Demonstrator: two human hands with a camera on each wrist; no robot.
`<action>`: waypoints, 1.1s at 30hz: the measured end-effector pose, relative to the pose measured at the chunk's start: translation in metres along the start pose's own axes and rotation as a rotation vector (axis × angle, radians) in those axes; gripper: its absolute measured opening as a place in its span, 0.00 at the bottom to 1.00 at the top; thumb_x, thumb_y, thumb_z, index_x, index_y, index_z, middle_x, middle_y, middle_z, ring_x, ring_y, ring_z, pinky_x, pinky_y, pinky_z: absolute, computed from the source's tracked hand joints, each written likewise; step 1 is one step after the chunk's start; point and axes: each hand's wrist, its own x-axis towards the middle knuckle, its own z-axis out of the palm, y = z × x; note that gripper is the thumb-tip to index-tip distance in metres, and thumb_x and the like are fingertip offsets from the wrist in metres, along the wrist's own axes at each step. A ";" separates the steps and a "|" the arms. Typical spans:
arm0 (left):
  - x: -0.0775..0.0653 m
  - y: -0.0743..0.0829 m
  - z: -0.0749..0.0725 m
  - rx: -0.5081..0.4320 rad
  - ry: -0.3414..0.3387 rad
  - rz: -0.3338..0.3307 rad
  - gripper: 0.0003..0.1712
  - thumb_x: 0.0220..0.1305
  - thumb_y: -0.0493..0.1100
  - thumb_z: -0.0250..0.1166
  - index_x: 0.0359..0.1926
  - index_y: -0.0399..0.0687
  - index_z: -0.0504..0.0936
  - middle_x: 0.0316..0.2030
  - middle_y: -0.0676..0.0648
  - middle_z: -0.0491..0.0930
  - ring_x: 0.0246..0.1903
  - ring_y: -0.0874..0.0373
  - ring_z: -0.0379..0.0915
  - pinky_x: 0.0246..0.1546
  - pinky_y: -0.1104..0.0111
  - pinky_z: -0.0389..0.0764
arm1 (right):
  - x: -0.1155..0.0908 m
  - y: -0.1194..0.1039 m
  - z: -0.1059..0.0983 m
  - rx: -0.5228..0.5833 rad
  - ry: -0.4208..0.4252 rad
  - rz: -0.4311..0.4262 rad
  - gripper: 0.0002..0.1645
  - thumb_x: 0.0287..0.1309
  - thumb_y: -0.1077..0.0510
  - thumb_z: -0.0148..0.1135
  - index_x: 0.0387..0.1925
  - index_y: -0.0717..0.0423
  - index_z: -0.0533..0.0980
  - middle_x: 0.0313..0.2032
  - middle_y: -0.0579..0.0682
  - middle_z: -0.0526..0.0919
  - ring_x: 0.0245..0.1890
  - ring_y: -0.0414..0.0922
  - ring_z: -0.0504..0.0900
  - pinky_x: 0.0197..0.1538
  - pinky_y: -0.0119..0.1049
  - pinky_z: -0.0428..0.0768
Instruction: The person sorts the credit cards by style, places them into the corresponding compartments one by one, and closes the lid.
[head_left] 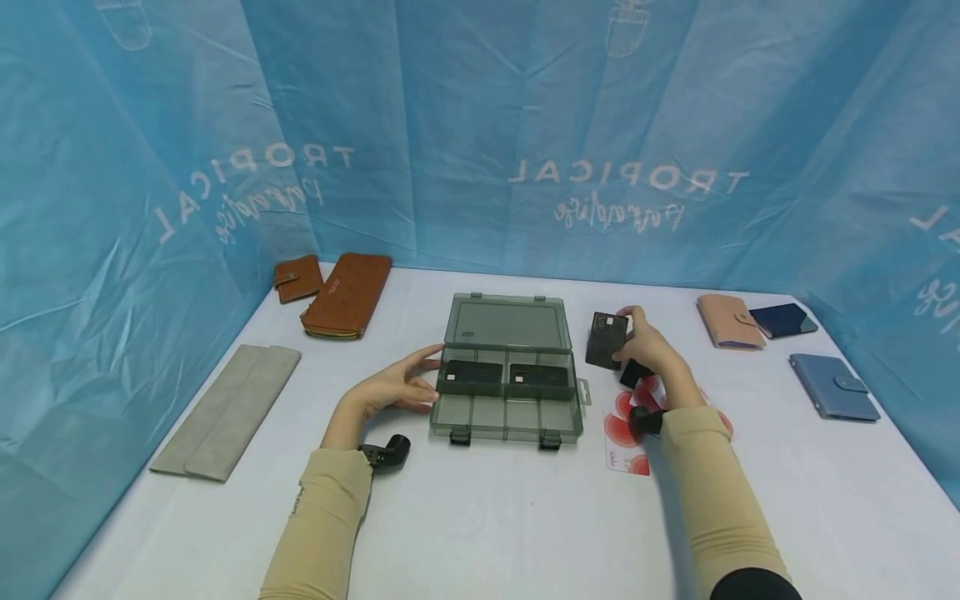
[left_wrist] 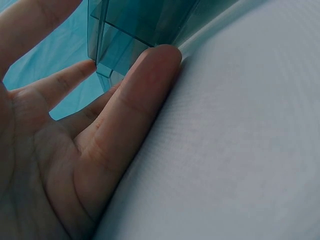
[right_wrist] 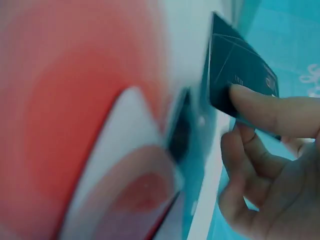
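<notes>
A translucent grey-green compartment box (head_left: 486, 411) stands with its lid (head_left: 512, 323) flipped back. Black cards (head_left: 470, 374) lie in its two rear compartments. My left hand (head_left: 393, 387) touches the box's left side with spread fingers; in the left wrist view the thumb (left_wrist: 145, 90) lies along the table by the box wall (left_wrist: 130, 40). To the right of the box, my right hand (head_left: 651, 346) pinches a black card (head_left: 604, 342) between thumb and fingers, tilted up off the table. Another black card (head_left: 632, 374) lies partly under that hand.
Red-and-white cards (head_left: 622, 442) spread under the right forearm. At the left are a brown zip wallet (head_left: 347, 296), a small brown wallet (head_left: 300, 277) and a grey sleeve (head_left: 228, 412). A tan card holder (head_left: 727, 321), a dark blue one (head_left: 782, 320) and a blue wallet (head_left: 832, 386) lie right.
</notes>
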 end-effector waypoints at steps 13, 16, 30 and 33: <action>-0.001 0.000 -0.001 -0.001 0.000 0.004 0.53 0.54 0.36 0.68 0.73 0.54 0.43 0.69 0.37 0.46 0.41 0.56 0.76 0.48 0.54 0.76 | -0.016 -0.054 0.001 0.284 -0.062 -0.170 0.29 0.60 0.68 0.52 0.63 0.67 0.57 0.47 0.62 0.68 0.37 0.45 0.72 0.47 0.45 0.72; -0.001 0.000 -0.001 0.001 0.003 0.000 0.53 0.54 0.36 0.68 0.73 0.54 0.44 0.69 0.37 0.46 0.41 0.56 0.75 0.48 0.55 0.76 | -0.021 -0.071 0.010 0.280 -0.109 -0.247 0.23 0.62 0.67 0.51 0.58 0.71 0.62 0.49 0.64 0.69 0.41 0.48 0.72 0.48 0.47 0.72; 0.000 -0.001 0.001 -0.001 0.005 0.002 0.51 0.55 0.35 0.65 0.73 0.53 0.44 0.69 0.37 0.46 0.40 0.56 0.75 0.49 0.53 0.76 | -0.028 -0.127 0.064 -0.012 -0.191 -0.415 0.16 0.62 0.65 0.54 0.51 0.58 0.75 0.47 0.58 0.76 0.46 0.51 0.75 0.46 0.44 0.77; 0.000 -0.001 0.000 -0.008 0.003 0.003 0.52 0.55 0.35 0.66 0.73 0.53 0.43 0.69 0.37 0.46 0.41 0.56 0.75 0.49 0.52 0.75 | -0.025 -0.135 0.072 -0.098 -0.209 -0.436 0.16 0.62 0.65 0.53 0.50 0.57 0.77 0.46 0.57 0.77 0.45 0.51 0.76 0.43 0.42 0.77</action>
